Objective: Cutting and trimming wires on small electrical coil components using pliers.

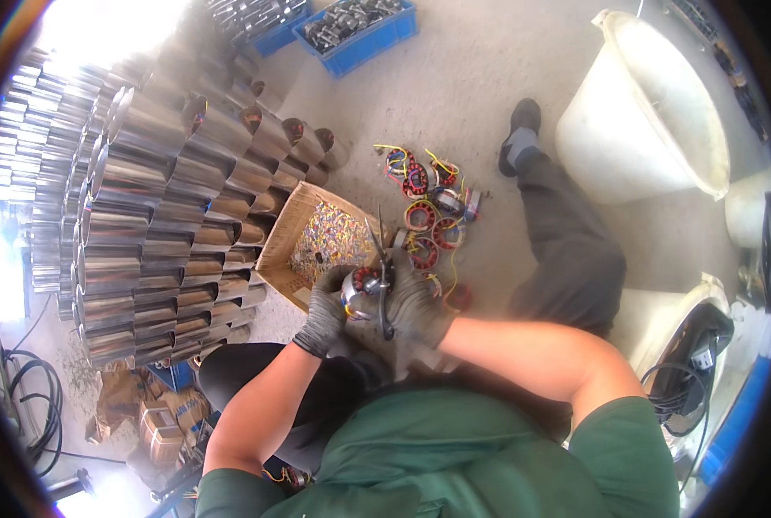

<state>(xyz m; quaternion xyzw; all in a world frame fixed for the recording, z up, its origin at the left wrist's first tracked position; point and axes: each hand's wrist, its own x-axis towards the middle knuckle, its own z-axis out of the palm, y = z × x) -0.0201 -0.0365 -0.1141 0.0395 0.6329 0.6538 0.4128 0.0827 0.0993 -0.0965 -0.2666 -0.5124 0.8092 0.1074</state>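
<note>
Head view: both hands wear grey gloves and work close together in front of the body. The left hand point(323, 302) is closed around a motor part point(364, 302), a short metal cylinder with red windings visible at its far end. The right hand point(418, 304) grips a pair of dark scissors point(383, 298); the blades point to the far side and stand slightly apart, and the tool passes just beside or over the right side of the motor part; contact between the two cannot be confirmed. The right hand is somewhat blurred. Just beyond the hands, to the left, is an open cardboard box point(284, 231) holding many coloured wire clippings point(334, 233). To the right of the box, on the concrete floor point(480, 95), lies a group of red-wound rings point(416, 179) with yellow leads. Steel tubes point(157, 220) are stacked high at left. A blue crate point(372, 53) of metal pieces stands far off, and a large white tub point(601, 121) is at far right, beyond the person's outstretched leg point(567, 224).
</note>
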